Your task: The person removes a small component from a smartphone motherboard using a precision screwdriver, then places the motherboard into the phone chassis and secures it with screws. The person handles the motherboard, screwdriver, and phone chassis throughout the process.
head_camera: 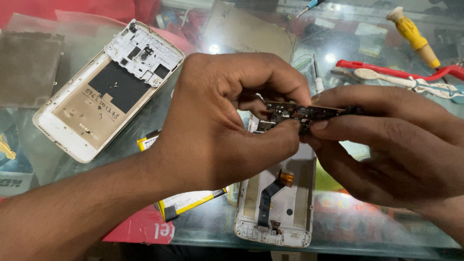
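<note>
A glass worktop (367, 232) carries everything. Nearest lies one open phone frame (278, 203) with a yellow-edged battery (186, 200) to its left. Above them the left hand (217, 125) and right hand (386, 140) clamp their fingers on one small circuit board (302, 113). Far left lies a second phone frame (108, 89); far right, one yellow-handled screwdriver (413, 34).

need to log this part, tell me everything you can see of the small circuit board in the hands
The small circuit board is a narrow, dark strip crowded with tiny metallic components. It is held roughly level, edge-on to the camera, above the opened white phone frame. The left hand pinches its left end between thumb and fingers, and the right hand grips its right end. Its far side is hidden.
</note>
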The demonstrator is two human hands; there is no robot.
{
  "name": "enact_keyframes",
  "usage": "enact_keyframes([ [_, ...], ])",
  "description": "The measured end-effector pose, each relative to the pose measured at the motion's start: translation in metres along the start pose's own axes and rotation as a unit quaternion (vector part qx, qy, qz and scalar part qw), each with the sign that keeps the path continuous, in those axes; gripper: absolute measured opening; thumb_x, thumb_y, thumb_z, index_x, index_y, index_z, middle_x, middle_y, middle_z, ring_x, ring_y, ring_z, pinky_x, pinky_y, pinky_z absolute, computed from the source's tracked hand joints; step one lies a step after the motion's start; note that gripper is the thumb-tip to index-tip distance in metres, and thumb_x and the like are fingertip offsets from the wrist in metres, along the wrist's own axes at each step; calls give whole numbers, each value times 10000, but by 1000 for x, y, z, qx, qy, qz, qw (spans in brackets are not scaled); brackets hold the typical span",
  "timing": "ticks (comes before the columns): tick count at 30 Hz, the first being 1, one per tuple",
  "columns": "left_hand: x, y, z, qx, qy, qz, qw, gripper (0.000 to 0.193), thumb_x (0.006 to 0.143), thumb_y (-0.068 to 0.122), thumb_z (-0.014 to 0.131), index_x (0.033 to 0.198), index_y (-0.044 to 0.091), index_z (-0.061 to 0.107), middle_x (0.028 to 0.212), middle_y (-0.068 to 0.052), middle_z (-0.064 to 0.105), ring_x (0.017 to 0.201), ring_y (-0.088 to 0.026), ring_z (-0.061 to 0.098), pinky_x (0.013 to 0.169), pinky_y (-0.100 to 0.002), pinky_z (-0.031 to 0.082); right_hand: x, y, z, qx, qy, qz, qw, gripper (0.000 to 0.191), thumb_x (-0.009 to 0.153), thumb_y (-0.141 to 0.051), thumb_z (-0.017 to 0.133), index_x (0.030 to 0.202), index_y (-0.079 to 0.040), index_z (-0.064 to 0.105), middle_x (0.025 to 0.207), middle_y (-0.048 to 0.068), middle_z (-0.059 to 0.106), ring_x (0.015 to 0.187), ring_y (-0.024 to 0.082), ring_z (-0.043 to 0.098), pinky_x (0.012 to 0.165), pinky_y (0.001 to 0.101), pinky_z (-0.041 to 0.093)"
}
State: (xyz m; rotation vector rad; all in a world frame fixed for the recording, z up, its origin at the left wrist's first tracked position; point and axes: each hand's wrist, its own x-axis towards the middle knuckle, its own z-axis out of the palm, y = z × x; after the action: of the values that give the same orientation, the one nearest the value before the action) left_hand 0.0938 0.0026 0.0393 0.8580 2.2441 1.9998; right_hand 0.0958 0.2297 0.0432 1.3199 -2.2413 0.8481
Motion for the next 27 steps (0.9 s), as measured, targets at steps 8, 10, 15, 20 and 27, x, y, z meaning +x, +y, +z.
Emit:
enact_keyframes([
  [8, -2, 2, 0, 68, 15, 91, 993, 149, 870, -11, 753, 1013, 5, 711, 939, -23, 731, 813, -29, 611, 713, -200, 515, 3, 0, 1, -1, 1, -17, 1000, 327, 807, 80, 818, 1045, 36, 598, 1023, 247, 682, 909, 278, 745, 769, 337, 630],
  [10, 1, 1, 0, 31, 10, 61, 998, 160, 856, -5, 733, 1015, 1, 709, 956, -26, 741, 827, -25, 652, 727, -194, 550, 4, 3, 1, 11, -3, -19, 1000, 318, 813, 78, 813, 1024, 42, 579, 1002, 237, 688, 907, 276, 750, 759, 334, 637],
  [15, 3, 1, 0, -66, -12, -34, 997, 192, 837, 17, 698, 1027, -13, 691, 958, -34, 740, 862, -23, 715, 780, -183, 624, 3, 9, 1, 11, 4, -32, 999, 304, 811, 75, 814, 1011, 47, 586, 978, 246, 682, 867, 262, 743, 709, 321, 631],
  [20, -1, -3, -3, -44, -37, 39, 998, 220, 886, -47, 684, 1106, -52, 673, 1022, -84, 722, 934, -67, 696, 854, -222, 633, -2, 10, 0, 4, 5, -26, 1000, 288, 818, 82, 808, 1010, 47, 597, 994, 261, 686, 878, 269, 747, 719, 334, 631],
  [27, 1, -1, -5, -76, -31, -14, 997, 244, 860, -9, 649, 1101, -37, 682, 1019, -69, 724, 928, -55, 698, 837, -206, 647, -4, 10, -1, 44, -14, -4, 999, 350, 809, 82, 783, 1059, 56, 539, 1045, 261, 660, 898, 277, 753, 736, 325, 643],
])
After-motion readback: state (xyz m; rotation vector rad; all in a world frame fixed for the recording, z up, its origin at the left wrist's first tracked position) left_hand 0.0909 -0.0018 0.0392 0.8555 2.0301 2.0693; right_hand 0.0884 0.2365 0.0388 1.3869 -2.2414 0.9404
